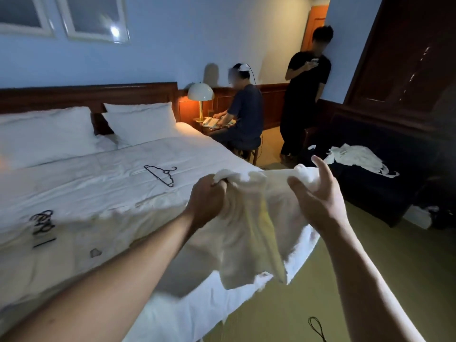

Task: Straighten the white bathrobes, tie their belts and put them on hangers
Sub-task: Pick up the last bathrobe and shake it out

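A white bathrobe hangs bunched in the air over the bed's near right corner. My left hand grips its upper edge in a fist. My right hand holds the same edge further right, thumb in front of the cloth and fingers behind it, index finger raised. A black hanger lies flat on the white bed. More black hangers lie in a blurred heap near the bed's left side. A second white bathrobe lies crumpled on a dark couch at the right.
Two pillows lean on the wooden headboard. A person sits at the lit bedside table and another stands by the wall behind. A dark wardrobe fills the right. A black cord lies on the carpet.
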A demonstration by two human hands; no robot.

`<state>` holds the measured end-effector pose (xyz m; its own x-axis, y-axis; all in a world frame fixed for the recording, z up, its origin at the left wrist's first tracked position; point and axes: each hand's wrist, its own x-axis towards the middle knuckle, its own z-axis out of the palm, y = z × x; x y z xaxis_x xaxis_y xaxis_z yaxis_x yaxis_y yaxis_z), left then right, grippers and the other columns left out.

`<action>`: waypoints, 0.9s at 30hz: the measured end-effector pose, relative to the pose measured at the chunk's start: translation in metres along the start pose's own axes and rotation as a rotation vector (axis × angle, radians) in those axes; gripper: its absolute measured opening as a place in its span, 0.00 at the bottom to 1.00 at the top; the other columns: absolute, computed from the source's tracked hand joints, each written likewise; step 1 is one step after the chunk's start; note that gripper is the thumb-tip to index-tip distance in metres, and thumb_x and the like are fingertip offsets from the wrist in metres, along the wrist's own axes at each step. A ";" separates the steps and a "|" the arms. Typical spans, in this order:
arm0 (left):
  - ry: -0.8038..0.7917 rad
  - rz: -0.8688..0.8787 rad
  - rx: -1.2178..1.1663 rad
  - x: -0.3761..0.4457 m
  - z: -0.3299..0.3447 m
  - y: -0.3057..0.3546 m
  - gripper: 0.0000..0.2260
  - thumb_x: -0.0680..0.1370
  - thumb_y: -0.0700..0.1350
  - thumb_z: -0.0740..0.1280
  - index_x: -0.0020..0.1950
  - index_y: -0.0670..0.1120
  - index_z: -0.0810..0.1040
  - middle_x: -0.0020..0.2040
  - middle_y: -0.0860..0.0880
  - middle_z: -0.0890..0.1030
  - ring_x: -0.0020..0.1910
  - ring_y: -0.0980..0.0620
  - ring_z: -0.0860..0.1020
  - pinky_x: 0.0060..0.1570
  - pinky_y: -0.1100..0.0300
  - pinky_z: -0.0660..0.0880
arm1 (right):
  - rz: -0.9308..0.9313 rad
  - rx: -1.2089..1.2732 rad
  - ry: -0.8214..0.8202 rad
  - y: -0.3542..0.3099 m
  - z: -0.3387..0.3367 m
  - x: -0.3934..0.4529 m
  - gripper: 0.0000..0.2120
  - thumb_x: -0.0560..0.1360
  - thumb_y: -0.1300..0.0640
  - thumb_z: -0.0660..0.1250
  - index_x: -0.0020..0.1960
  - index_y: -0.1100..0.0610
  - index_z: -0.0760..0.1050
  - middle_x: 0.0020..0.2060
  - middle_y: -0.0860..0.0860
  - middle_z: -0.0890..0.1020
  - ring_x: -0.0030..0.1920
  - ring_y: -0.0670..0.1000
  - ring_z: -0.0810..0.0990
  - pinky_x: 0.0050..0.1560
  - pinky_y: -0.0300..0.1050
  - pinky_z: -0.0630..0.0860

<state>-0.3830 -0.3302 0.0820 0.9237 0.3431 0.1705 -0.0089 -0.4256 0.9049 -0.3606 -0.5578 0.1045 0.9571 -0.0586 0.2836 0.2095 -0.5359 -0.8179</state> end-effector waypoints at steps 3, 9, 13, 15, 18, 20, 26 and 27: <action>-0.005 -0.067 -0.139 -0.022 -0.026 0.044 0.14 0.81 0.44 0.56 0.51 0.47 0.82 0.47 0.48 0.83 0.48 0.48 0.80 0.42 0.58 0.75 | -0.193 -0.147 -0.112 -0.033 0.004 -0.037 0.42 0.70 0.30 0.64 0.78 0.29 0.47 0.81 0.46 0.39 0.82 0.55 0.45 0.78 0.64 0.50; -0.169 -0.338 -0.381 -0.077 -0.077 0.096 0.13 0.81 0.48 0.58 0.62 0.47 0.76 0.53 0.43 0.82 0.52 0.43 0.81 0.51 0.46 0.82 | -0.348 -0.243 0.150 -0.067 0.039 -0.131 0.44 0.63 0.22 0.61 0.75 0.38 0.60 0.80 0.47 0.53 0.80 0.54 0.52 0.76 0.61 0.54; -0.163 -0.407 -0.406 -0.120 -0.123 0.092 0.13 0.80 0.53 0.63 0.62 0.48 0.75 0.54 0.45 0.81 0.55 0.44 0.78 0.60 0.46 0.78 | -0.388 -0.079 0.145 -0.084 0.067 -0.180 0.35 0.71 0.33 0.64 0.75 0.44 0.64 0.70 0.49 0.74 0.68 0.55 0.74 0.65 0.63 0.73; -0.168 -0.390 -0.390 -0.142 -0.141 0.084 0.11 0.80 0.51 0.64 0.60 0.48 0.75 0.52 0.45 0.81 0.54 0.44 0.78 0.60 0.46 0.78 | -0.404 0.008 0.137 -0.089 0.071 -0.202 0.27 0.74 0.43 0.67 0.72 0.48 0.70 0.63 0.50 0.81 0.61 0.55 0.80 0.59 0.56 0.78; -0.240 -0.359 -0.372 -0.168 -0.160 0.075 0.13 0.77 0.52 0.68 0.59 0.47 0.78 0.54 0.43 0.83 0.52 0.43 0.81 0.57 0.45 0.80 | -0.341 0.046 0.044 -0.097 0.067 -0.229 0.18 0.76 0.48 0.68 0.65 0.44 0.74 0.54 0.46 0.84 0.54 0.51 0.82 0.53 0.53 0.79; -0.349 -0.289 -0.414 -0.183 -0.169 0.069 0.12 0.76 0.50 0.70 0.58 0.47 0.80 0.53 0.42 0.84 0.53 0.44 0.83 0.58 0.46 0.80 | -0.247 0.159 0.012 -0.099 0.061 -0.240 0.13 0.75 0.49 0.68 0.59 0.46 0.76 0.50 0.44 0.84 0.51 0.48 0.82 0.50 0.51 0.79; -0.371 0.259 0.011 -0.213 -0.170 0.030 0.21 0.74 0.39 0.72 0.64 0.54 0.75 0.66 0.52 0.76 0.59 0.49 0.77 0.49 0.59 0.78 | -0.126 0.338 -0.058 -0.088 0.028 -0.269 0.08 0.75 0.58 0.70 0.52 0.48 0.81 0.44 0.45 0.85 0.48 0.47 0.82 0.50 0.49 0.79; -0.381 0.298 0.099 -0.215 -0.168 0.024 0.26 0.73 0.43 0.76 0.66 0.58 0.71 0.69 0.54 0.72 0.60 0.51 0.74 0.46 0.61 0.76 | -0.095 0.377 -0.077 -0.088 0.020 -0.276 0.09 0.76 0.59 0.70 0.53 0.49 0.82 0.46 0.47 0.86 0.50 0.49 0.83 0.51 0.49 0.79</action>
<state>-0.6464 -0.2737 0.1321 0.9611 -0.1285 0.2443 -0.2744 -0.5424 0.7941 -0.6396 -0.4780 0.0878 0.9392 0.0474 0.3400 0.3427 -0.1885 -0.9203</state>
